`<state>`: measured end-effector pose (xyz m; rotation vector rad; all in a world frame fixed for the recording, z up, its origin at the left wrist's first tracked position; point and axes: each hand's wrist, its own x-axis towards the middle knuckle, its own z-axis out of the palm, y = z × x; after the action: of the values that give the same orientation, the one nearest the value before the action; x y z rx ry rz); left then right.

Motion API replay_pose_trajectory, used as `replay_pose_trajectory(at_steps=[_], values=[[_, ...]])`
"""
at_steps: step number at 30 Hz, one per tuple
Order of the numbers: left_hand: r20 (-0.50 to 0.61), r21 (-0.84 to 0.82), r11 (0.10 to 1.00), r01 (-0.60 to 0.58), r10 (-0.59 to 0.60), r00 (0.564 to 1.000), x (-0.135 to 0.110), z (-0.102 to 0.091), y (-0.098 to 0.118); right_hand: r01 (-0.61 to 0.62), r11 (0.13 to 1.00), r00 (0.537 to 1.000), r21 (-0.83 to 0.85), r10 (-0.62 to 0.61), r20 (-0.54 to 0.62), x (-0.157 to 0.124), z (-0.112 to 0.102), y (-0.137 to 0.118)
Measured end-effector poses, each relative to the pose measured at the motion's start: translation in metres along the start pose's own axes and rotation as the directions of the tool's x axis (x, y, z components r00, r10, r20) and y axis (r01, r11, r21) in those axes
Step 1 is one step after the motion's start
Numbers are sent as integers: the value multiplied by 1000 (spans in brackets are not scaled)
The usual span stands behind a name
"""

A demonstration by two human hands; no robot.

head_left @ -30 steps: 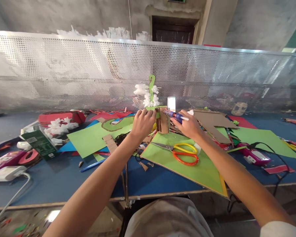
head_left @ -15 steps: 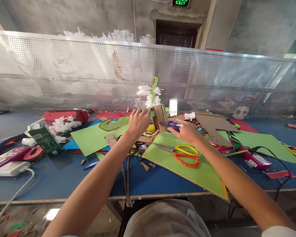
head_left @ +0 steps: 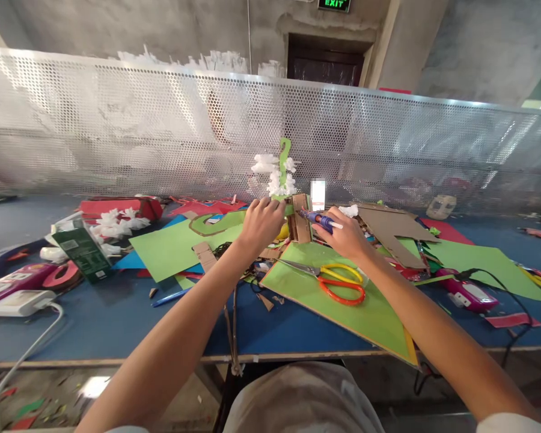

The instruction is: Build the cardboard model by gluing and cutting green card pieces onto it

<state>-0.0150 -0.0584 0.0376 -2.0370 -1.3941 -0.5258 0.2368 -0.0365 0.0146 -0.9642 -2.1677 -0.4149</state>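
Observation:
My left hand (head_left: 265, 221) is closed on a craft piece of cardboard (head_left: 302, 218) and green paper; its fingertips are hidden behind the work. A curled green paper strip (head_left: 218, 223) extends left from it, and an upright green hook (head_left: 284, 157) with white crumpled paper flowers (head_left: 280, 183) rises behind. In my right hand (head_left: 348, 236) is a blue-purple hot glue gun (head_left: 321, 221), a pale glue stick poking from its rear. The gun's nozzle points left at the cardboard face, touching or very near it. A bit of yellow (head_left: 283, 232) shows below the left fingers.
Scissors (head_left: 340, 282) with orange and yellow handles lie on green card (head_left: 329, 325) near me. Cardboard sheets (head_left: 392, 225) and a purple power strip (head_left: 471, 291) are on the right. A green box (head_left: 83, 249) and a blue pen (head_left: 171, 297) lie left. A perforated metal screen (head_left: 162, 132) stands behind.
The cardboard has turned, showing more of its broad face. My left hand has shifted slightly right with it. The glue gun has shifted a little right and its nozzle sits higher on the cardboard.

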Motion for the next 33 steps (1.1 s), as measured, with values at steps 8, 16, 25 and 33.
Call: replay_pose_trajectory(at_steps=[8,16,25,33], values=[[-32,1,998,58,-58,998,-1,-1,-8,23,999,998,-29,-22,60,-1,-1,-4],[-25,-15,989,145,-145,989,-1,-2,-24,38,999,976,3,-37,215,-4,-3,-8],[-37,-37,991,128,-129,991,-1,-3,-20,30,995,996,92,-38,78,-4,-4,-6],[-61,-43,992,115,-118,991,-1,-5,-17,12,1000,998,9,-12,54,-3,-5,-8]])
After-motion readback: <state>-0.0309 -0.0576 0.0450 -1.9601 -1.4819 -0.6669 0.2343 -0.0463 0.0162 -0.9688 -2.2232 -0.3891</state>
